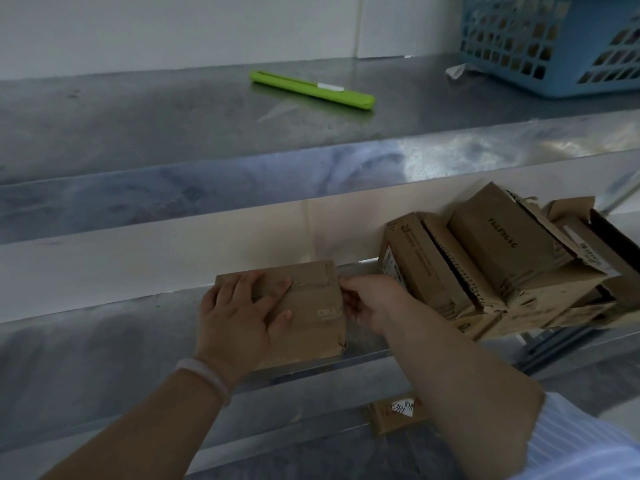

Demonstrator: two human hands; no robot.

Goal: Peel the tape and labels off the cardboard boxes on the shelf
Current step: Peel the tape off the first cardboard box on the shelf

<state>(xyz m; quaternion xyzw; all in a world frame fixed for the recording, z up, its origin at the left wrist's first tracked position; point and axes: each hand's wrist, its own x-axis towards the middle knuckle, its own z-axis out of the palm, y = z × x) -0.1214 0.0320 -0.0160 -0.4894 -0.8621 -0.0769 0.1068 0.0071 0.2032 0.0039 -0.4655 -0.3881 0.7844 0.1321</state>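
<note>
Left grip [239, 313] flat, pressing box [311, 330]; right grip [370, 303] pinches its right edge.

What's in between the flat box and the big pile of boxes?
In the head view, the right hand is there, pinching the right edge of the flat box; around it, bare metal shelf up to the pile of boxes.

view: your head camera (wide-angle) | faces: forward and down onto the steel shelves [138, 140] | range: close, your forearms [467, 393] enter from the bottom edge
</note>
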